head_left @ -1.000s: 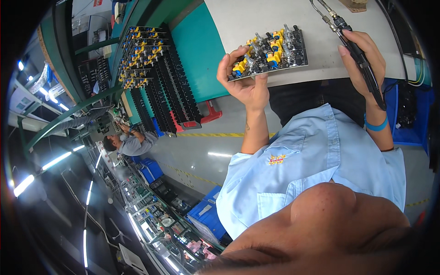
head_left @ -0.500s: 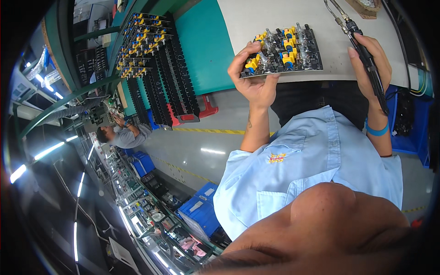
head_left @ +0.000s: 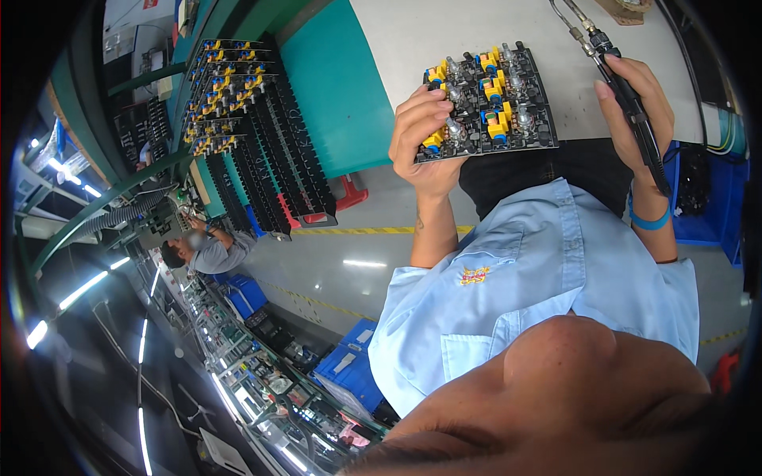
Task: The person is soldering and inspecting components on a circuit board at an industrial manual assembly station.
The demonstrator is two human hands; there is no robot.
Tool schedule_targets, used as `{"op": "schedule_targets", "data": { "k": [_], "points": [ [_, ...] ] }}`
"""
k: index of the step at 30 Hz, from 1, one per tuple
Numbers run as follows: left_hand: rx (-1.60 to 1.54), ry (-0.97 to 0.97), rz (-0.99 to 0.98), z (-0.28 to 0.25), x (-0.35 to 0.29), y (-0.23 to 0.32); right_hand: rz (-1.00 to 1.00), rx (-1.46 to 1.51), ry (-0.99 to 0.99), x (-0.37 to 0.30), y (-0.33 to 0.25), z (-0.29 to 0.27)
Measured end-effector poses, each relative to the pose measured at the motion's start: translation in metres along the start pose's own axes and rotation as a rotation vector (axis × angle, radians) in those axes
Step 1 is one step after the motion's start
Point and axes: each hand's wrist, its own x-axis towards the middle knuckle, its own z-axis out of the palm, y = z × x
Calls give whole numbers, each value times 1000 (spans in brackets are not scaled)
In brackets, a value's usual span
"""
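Observation:
My left hand (head_left: 425, 141) is closed on the left edge of a circuit board (head_left: 520, 143), with its fingers curled over the components. The board carries rows of yellow-and-blue coil-like parts (head_left: 495, 123), clear bulb-shaped parts and black blocks. It is held above the bench near its front edge, its populated face tilted toward me. To the right, my right hand (head_left: 652, 99) grips a slim black hand tool (head_left: 633, 107) with metal fittings and thin tubing at its far end. The tool lies along the palm, apart from the board.
Left of the bench top (head_left: 444, 20) is a green mat (head_left: 337, 103). Beside it, black slotted racks (head_left: 290, 135) hold several similar boards (head_left: 226, 91). A blue bin (head_left: 718, 226) stands at the right, below bench level. A co-worker (head_left: 208, 246) sits farther left.
My left hand has lowered slightly toward me and tilted the board so its face shows more. Its fingers have wrapped farther over the board. My right hand keeps hold of the tool.

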Motion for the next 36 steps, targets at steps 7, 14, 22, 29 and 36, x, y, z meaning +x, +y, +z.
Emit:
{"op": "schedule_targets", "data": {
  "k": [7, 14, 22, 29, 36],
  "points": [
    [85, -130, 42, 2, 15, 15, 16, -18, -33, -3, 1, -2],
    [-84, -114, -19, 26, 9, 25, -2, -106, -1, -3, 1, -1],
    [34, -109, 15, 32, 7, 24, 27, -107, -1, -9, 6, -2],
    [121, -122, 33, 32, 12, 31, 1, -123, 0, -7, 5, -1],
    [145, -156, 36, 33, 18, 40, -5, -123, -16, -9, 9, -2]
  ]
}}
